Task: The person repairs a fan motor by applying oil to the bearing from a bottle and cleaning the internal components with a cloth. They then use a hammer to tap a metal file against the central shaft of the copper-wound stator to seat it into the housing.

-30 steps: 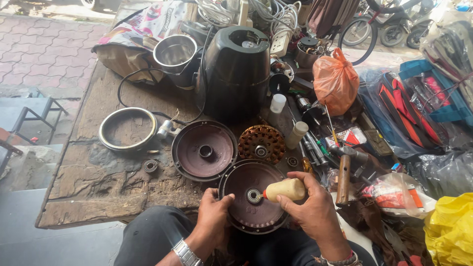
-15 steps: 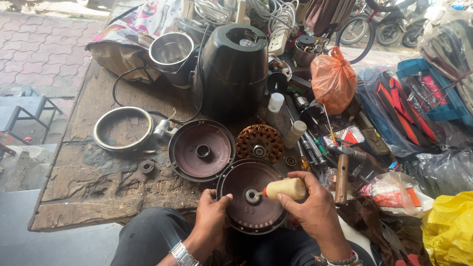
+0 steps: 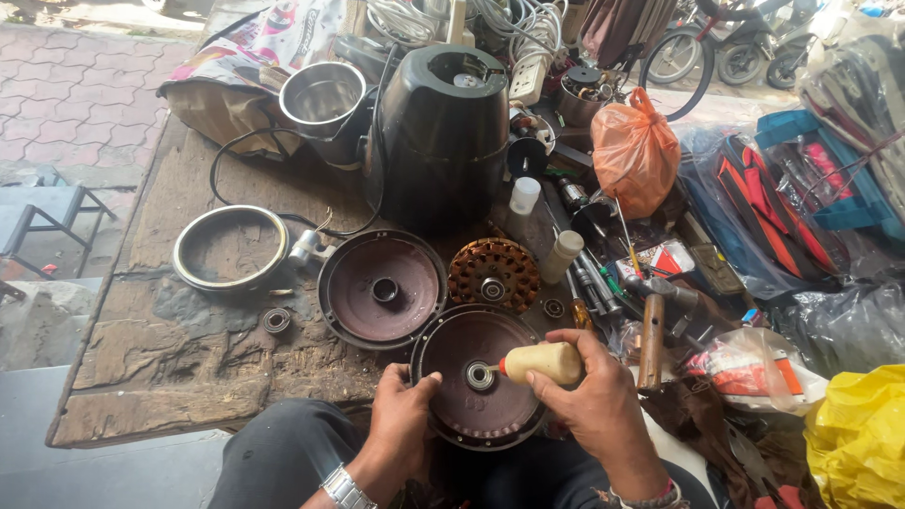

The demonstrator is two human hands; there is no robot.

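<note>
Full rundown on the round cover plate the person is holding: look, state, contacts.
The round cover plate is a dark brown-maroon metal disc with a raised rim and a shiny bearing at its centre. It looks worn and grimy. It lies roughly flat, face up, over the person's lap at the near edge of the workbench. The left hand grips its left rim. The right hand holds a cream squeeze bottle whose red tip points at the bearing. A similar plate lies just beyond it.

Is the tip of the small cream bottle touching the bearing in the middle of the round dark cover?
Touching. In the head view, the red tip of the cream bottle, held in the right hand, meets the bearing with no visible gap. The left hand holds the round cover.
</note>
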